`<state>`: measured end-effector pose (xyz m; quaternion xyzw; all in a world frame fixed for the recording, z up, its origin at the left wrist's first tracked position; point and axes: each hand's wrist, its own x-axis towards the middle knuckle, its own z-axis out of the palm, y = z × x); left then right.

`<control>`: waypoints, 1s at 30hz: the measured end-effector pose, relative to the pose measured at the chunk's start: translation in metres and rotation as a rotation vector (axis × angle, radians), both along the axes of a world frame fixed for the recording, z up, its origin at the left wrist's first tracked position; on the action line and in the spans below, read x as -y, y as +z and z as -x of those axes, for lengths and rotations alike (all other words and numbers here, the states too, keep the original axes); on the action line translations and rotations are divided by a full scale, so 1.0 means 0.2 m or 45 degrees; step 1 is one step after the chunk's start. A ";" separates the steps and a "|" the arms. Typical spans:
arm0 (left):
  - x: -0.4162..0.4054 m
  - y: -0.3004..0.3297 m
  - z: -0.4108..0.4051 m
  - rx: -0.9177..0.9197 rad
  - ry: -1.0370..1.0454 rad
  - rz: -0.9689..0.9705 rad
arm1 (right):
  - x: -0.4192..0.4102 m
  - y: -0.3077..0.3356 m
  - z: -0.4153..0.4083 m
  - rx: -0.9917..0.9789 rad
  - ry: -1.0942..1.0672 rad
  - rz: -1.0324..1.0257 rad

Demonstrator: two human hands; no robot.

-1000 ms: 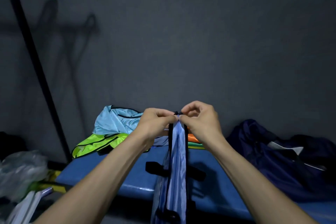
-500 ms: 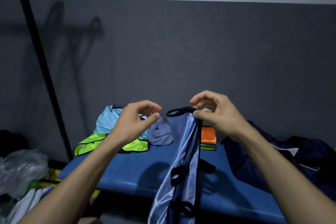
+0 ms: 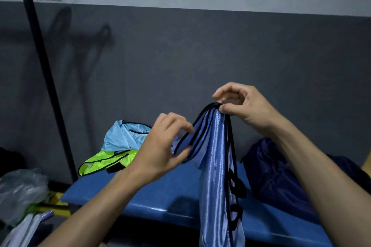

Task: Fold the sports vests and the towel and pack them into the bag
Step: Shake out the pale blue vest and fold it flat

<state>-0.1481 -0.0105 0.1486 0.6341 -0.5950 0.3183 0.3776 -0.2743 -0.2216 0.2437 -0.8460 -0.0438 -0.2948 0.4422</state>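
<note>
Both hands have drifted apart since a second ago, when they pinched the top of the blue vest (image 3: 215,166) together at one spot: now the right hand (image 3: 241,106) alone holds the gathered shoulder straps up, thumb and fingers pinched round the black trim, and it sits higher and further right than before. Left hand (image 3: 164,146) has dropped lower to the left; its fingers are loosely curled and spread, thumb touching the strap edge, but whether it truly grips the cloth I cannot tell. From the right hand the vest hangs down past the near edge of the blue bench (image 3: 140,192).

Judging by this, the step is still the folding of this vest, with straps matched and the body not yet halved. Next the left hand needs a firm hold lower on the cloth so it can be doubled over.

Far left on the bench lie a light blue vest (image 3: 122,138) and a neon green vest (image 3: 104,163); the dark bag (image 3: 281,176) slumps at the right
</note>
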 end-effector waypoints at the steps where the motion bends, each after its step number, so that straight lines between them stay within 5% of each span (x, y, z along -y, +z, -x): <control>1: -0.01 0.00 -0.01 0.030 -0.004 -0.033 | 0.00 0.00 0.00 -0.001 0.004 -0.003; 14: -0.02 -0.02 -0.04 -0.011 0.149 -0.404 | -0.06 0.01 0.00 -0.017 0.035 0.033; 24: -0.01 0.26 -0.11 -0.310 -0.001 -0.328 | 0.08 -0.10 0.03 -0.066 -0.128 -0.120; 27: -0.01 0.34 -0.12 -0.201 -0.016 -0.511 | 0.10 -0.13 0.01 -0.069 -0.146 -0.120; 30: -0.02 0.38 -0.15 0.189 0.220 -0.597 | 0.12 -0.15 0.01 -0.098 -0.146 -0.099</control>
